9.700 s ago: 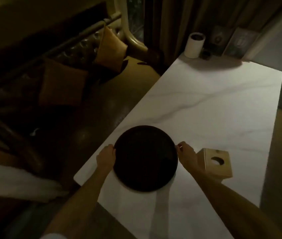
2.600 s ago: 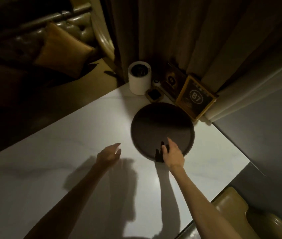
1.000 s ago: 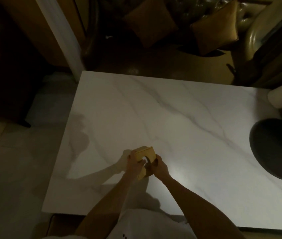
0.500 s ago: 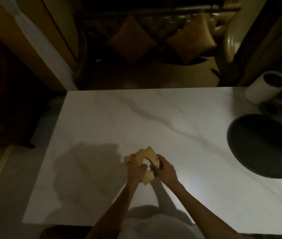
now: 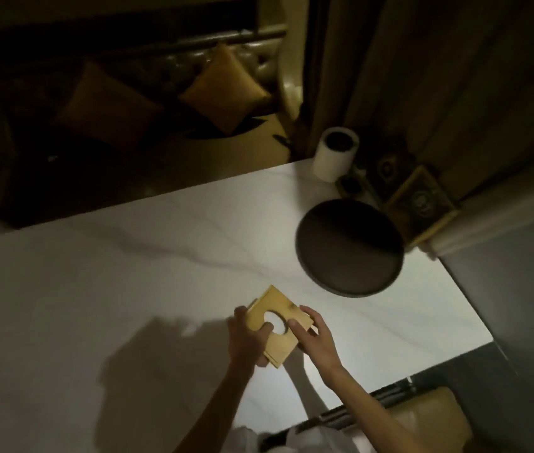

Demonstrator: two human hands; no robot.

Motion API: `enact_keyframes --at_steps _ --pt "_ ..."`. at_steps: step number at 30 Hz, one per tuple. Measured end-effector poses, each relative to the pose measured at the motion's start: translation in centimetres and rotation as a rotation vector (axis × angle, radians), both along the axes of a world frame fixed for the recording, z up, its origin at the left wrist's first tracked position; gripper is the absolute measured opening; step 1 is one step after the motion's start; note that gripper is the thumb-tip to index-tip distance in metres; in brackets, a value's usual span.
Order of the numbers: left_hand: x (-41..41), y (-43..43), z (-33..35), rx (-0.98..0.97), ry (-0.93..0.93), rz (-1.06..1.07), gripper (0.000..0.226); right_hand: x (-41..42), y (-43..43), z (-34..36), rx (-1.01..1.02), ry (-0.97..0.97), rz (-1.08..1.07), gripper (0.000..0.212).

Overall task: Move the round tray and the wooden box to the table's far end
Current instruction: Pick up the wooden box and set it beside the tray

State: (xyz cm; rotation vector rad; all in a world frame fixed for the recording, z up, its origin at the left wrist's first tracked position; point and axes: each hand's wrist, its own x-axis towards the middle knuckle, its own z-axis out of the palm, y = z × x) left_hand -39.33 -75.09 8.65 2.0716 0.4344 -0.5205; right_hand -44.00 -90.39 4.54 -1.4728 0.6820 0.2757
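The light wooden box (image 5: 277,310), with a round hole in its top, is held above the white marble table (image 5: 128,289) between both hands. My left hand (image 5: 247,338) grips its left side and my right hand (image 5: 313,338) grips its right side. The dark round tray (image 5: 349,246) lies flat on the table up and to the right of the box, near the table's end by the curtain. A gap of bare table separates tray and box.
A white paper roll (image 5: 334,155) stands at the table's corner beside a small dark holder (image 5: 350,188) and a framed sign (image 5: 422,201) leaning against the curtain. A sofa with cushions (image 5: 223,86) lies beyond the table. A padded chair (image 5: 422,423) sits at lower right.
I have carried the box in both hands toward the tray end. The tray, roll and sign now sit closer in view. The tray has not moved on the table.
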Motion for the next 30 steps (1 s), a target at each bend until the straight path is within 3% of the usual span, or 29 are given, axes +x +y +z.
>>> enact_keyframes --at_steps 3,7,11,15,19,20,27,30 --pt "0.6 -3.2 -1.7 -0.022 0.101 -0.089 0.067 -1.5 -1.2 -0.1 0.045 0.039 -0.229 0.066" --pt "-0.2 -9.2 -4.3 0.008 0.074 -0.268 0.061 -5.3 -3.6 -1.1 0.099 0.114 -0.432 0.093" --pt "-1.1 -15.2 -7.4 0.139 0.062 -0.536 0.060 -8.1 -7.7 -1.7 0.107 0.119 -0.617 0.089" --pt "-0.7 -23.3 -8.0 0.127 0.090 -0.695 0.061 -8.9 -14.4 -4.6 0.012 0.137 -0.737 0.107" --pt "0.9 -31.8 -8.6 0.063 0.021 -0.746 0.058 -6.7 -21.8 -4.1 -0.046 0.118 -0.778 0.051" --pt "1.5 -33.7 -8.5 0.051 0.021 -0.753 0.059 -5.9 -24.1 -4.6 -0.065 0.115 -0.786 0.045" --pt "5.2 -44.2 -10.7 0.029 0.077 -0.692 0.062 -1.2 -34.7 -8.1 -0.114 0.153 -0.742 0.041" --pt "5.7 -45.4 -12.8 0.102 0.100 -0.652 0.066 -0.9 -35.9 -10.0 -0.136 0.164 -0.672 0.051"
